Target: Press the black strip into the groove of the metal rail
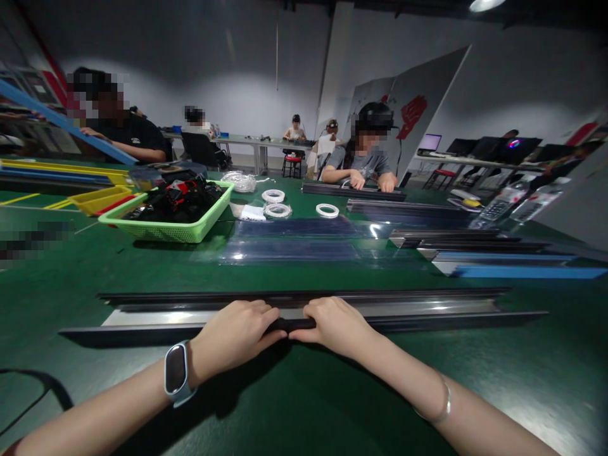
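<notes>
A long profile [427,308] lies crosswise on the green counter [475,380], directly before the wearer, its silvery trough facing up between dark walls. We find the left hand [237,332] and the right hand [335,324] side by side at its middle, thumbs pointing towards each other and nearly meeting. On each hand the fingers curl over the near wall while the thumb bears on its outer side, so we read both grips as pinches on that dark edge. Whether the piece between the thumbs is a separate strip or part of the wall, we cannot tell.

We judge the step in hand to be two-handed pressing or working of this near edge at mid-length. The next move, in our judgement, calls for even pressure from both thumbs, with the profile held level and square to the body; any shift along the edge would need the two hands to travel evenly.

Beyond the profile we note clear film [294,248] spread flat, a white tape roll [327,206] behind it, and a light-green basket [190,233] to the left. Further profiles [527,272], some with blue faces, lie to the right. Across the counter, a co-worker's hands [373,180] rest on another dark profile [327,189].
</notes>
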`<state>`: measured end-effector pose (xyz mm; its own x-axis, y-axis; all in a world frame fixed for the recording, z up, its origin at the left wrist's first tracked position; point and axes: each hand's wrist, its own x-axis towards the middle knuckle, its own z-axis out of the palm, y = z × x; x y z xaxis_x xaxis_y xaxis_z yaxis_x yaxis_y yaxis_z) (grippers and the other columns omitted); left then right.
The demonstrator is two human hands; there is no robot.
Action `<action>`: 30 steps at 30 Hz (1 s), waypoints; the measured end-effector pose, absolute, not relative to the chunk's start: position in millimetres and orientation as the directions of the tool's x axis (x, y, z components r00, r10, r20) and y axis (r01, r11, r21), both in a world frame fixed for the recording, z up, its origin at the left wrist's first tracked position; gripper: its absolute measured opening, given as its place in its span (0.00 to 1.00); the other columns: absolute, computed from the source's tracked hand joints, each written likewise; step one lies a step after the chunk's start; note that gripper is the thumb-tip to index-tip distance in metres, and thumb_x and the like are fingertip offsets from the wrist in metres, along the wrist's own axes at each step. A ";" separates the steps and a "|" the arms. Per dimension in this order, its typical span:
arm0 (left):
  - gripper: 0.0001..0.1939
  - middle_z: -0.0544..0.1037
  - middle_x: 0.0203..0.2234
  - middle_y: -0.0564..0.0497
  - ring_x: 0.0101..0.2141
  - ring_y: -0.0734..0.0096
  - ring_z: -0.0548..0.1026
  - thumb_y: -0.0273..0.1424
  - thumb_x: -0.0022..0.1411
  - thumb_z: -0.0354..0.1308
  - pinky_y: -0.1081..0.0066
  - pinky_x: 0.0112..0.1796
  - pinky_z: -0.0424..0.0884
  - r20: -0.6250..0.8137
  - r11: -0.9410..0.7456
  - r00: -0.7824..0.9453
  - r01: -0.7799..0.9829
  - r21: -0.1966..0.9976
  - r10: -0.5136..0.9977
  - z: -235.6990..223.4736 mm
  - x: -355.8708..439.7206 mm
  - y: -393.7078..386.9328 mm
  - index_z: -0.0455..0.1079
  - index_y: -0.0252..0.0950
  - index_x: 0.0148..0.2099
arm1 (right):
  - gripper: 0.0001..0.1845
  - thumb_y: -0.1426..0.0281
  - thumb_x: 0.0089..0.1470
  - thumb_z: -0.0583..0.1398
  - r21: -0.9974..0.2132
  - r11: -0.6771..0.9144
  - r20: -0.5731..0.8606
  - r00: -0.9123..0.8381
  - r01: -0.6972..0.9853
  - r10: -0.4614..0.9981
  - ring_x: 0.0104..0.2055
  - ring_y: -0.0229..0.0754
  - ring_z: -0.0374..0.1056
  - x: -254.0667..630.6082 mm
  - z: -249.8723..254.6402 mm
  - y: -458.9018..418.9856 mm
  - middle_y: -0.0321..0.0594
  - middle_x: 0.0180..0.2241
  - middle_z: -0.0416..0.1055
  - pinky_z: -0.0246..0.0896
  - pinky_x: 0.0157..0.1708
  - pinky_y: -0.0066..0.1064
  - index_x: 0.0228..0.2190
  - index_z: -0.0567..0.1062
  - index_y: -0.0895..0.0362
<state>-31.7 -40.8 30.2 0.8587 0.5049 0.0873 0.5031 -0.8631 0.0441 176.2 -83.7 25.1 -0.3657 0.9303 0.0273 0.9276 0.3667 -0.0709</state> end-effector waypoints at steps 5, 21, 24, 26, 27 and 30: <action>0.12 0.73 0.32 0.51 0.34 0.63 0.72 0.39 0.65 0.46 0.66 0.33 0.67 0.084 -0.862 0.857 0.506 0.045 0.508 30.2 -32.5 -41.4 0.65 0.37 0.38 | 0.23 0.49 0.53 0.53 -0.099 0.377 0.051 -0.374 0.921 0.926 0.33 0.44 0.70 175.7 27.6 -85.2 0.40 0.31 0.73 0.57 0.30 0.30 0.30 0.73 0.56; 0.14 0.73 0.36 0.49 0.37 0.63 0.73 0.36 0.63 0.49 0.66 0.36 0.68 0.082 -0.836 0.833 0.538 0.109 0.547 32.3 -32.1 -42.8 0.59 0.39 0.50 | 0.19 0.55 0.55 0.54 -0.303 0.425 0.094 -0.417 0.853 0.904 0.40 0.44 0.69 177.2 37.5 -93.1 0.39 0.39 0.72 0.59 0.38 0.33 0.43 0.67 0.52; 0.18 0.72 0.39 0.48 0.39 0.62 0.73 0.36 0.63 0.49 0.66 0.37 0.69 0.094 -0.834 0.830 0.537 0.130 0.549 32.6 -32.6 -43.0 0.55 0.39 0.54 | 0.20 0.54 0.53 0.54 -0.252 0.427 0.077 -0.422 0.868 0.903 0.38 0.46 0.69 176.7 36.8 -93.3 0.41 0.37 0.72 0.59 0.35 0.33 0.42 0.66 0.54; 0.20 0.71 0.43 0.47 0.41 0.62 0.72 0.35 0.62 0.50 0.65 0.39 0.69 0.101 -0.842 0.839 0.521 0.139 0.535 33.2 -32.7 -43.1 0.54 0.39 0.55 | 0.18 0.55 0.54 0.54 -0.262 0.429 0.090 -0.421 0.864 0.903 0.38 0.45 0.69 176.5 37.2 -94.1 0.40 0.37 0.72 0.58 0.35 0.33 0.41 0.66 0.53; 0.20 0.71 0.43 0.47 0.42 0.62 0.71 0.35 0.61 0.51 0.65 0.40 0.69 0.097 -0.848 0.845 0.512 0.139 0.526 33.4 -32.6 -43.0 0.55 0.39 0.55 | 0.17 0.55 0.54 0.54 -0.280 0.428 0.100 -0.417 0.859 0.903 0.38 0.44 0.69 176.5 37.6 -94.6 0.38 0.37 0.72 0.58 0.36 0.32 0.41 0.66 0.53; 0.17 0.72 0.40 0.49 0.40 0.63 0.72 0.34 0.62 0.50 0.65 0.39 0.70 0.065 -0.857 0.858 0.500 0.129 0.510 33.9 -32.4 -42.7 0.57 0.39 0.53 | 0.15 0.57 0.55 0.53 -0.316 0.421 0.115 -0.406 0.850 0.907 0.38 0.42 0.69 176.7 38.7 -95.3 0.36 0.37 0.72 0.58 0.36 0.31 0.40 0.65 0.52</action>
<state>-32.4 -42.7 33.9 0.8576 0.5102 0.0655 0.4998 -0.8565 0.1289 176.7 -95.3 38.7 -0.4056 0.9067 0.1154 0.8503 0.4207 -0.3163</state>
